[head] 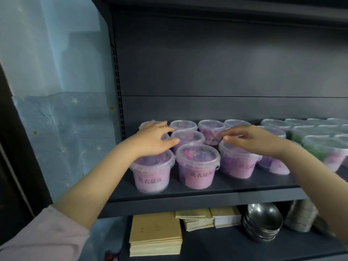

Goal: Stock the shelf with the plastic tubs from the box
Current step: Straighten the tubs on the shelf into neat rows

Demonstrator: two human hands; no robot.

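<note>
A pink sleeve (43, 238) fills the lower left corner of the frame, with a bare forearm rising from it toward the centre; along the bottom, on the lower level, lie stacks of tan booklets (155, 236) and, to their right, nested metal bowls (262, 221); above these runs the dark shelf (207, 193) that bears the plastic tubs. At its front edge stand three upright pink tubs with clear lids: the front left tub (152, 174), the front middle tub (197, 166) and the front right tub (237, 164), set just beside one another; a fourth pink tub (273, 165) to their right leans over. The left hand (154, 140) lies palm down on the lid of the front left tub, its fingers straight and loosely spread, reaching over the second row and holding nothing; the right hand (252, 139) hangs palm down above the front right tub, fingers stretched toward the left and slightly apart, grasping nothing; whether it touches the lid cannot be told. Behind the hands more pink tubs (211, 129) stand in further rows at mid frame; at the right edge sit green tubs (323, 147) with the same lids. At far left hangs a pale blue starred sheet (62, 129).
</note>
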